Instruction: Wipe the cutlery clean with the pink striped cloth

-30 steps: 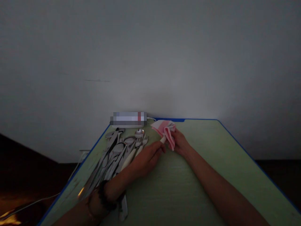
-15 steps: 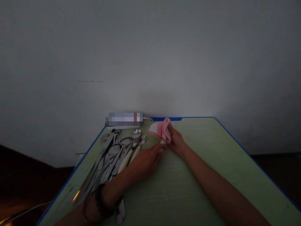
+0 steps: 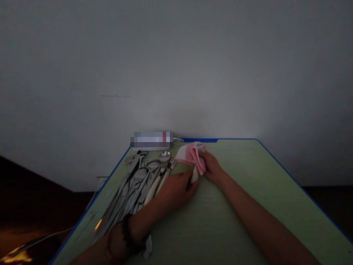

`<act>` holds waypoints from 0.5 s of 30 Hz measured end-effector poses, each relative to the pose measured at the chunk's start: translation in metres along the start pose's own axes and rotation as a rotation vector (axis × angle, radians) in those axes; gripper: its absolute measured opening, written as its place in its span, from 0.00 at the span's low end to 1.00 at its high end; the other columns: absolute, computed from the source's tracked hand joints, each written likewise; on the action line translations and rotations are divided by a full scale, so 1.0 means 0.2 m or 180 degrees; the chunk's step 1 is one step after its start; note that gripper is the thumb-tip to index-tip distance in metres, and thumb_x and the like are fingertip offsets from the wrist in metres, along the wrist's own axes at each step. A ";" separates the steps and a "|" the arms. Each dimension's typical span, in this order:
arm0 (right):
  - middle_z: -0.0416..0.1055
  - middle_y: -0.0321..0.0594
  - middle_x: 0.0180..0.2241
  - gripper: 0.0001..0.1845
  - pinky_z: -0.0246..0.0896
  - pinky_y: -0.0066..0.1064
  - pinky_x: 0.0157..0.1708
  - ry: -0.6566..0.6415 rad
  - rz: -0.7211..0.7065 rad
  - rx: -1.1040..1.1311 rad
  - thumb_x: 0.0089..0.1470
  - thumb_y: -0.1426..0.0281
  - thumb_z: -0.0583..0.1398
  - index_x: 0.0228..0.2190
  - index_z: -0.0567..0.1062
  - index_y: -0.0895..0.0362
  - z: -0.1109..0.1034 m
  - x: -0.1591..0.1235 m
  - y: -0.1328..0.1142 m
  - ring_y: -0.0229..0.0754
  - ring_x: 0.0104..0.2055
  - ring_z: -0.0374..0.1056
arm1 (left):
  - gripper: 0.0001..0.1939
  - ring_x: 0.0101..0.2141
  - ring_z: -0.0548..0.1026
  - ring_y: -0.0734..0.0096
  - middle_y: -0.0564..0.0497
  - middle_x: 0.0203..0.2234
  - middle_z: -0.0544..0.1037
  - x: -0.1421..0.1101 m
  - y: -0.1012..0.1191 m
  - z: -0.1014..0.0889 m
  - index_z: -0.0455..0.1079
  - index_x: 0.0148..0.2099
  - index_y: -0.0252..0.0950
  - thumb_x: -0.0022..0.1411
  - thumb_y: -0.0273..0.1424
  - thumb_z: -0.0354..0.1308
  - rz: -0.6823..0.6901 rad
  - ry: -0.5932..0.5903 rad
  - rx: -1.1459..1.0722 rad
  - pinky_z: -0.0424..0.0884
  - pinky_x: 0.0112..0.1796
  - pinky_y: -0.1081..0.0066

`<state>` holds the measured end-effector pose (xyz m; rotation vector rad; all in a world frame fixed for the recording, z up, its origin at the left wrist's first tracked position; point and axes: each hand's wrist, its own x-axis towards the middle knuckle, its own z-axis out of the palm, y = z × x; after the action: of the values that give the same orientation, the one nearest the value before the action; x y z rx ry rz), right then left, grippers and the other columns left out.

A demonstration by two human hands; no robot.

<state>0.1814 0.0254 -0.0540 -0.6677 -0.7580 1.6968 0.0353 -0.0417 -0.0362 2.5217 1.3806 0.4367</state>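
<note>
My left hand is closed round the lower end of a utensil with a pale handle. The head of that utensil is hidden inside a pink and white cloth, so I cannot tell whether it is a spoon, fork or knife. My right hand grips the folded cloth from the right, around the utensil's upper part. Just left of my left hand lie a fork, a spoon and a pale handle.
A pile of metal cutlery covers the left side of the green table, partly under my left forearm. A white box-like device, blurred over, stands at the back left with a white cable. Behind the table rises a grey wall.
The cloth has opened out and its fold has dropped lower. More of the pale handle shows between my hands. The whole view has shifted slightly, so the table appears further right.
</note>
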 end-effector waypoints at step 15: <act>0.73 0.36 0.25 0.20 0.60 0.28 0.29 0.0275 -0.0126 0.0121 0.43 0.53 0.61 0.30 0.73 0.57 -0.01 0.03 0.01 0.37 0.28 0.67 | 0.20 0.35 0.74 0.62 0.45 0.34 0.76 -0.01 -0.01 -0.01 0.63 0.41 0.35 0.67 0.40 0.34 0.0076 -0.0164 -0.0032 0.67 0.36 0.65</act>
<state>0.1801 0.0311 -0.0563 -0.6910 -0.6725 1.6319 0.0314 -0.0420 -0.0350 2.5255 1.3280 0.3793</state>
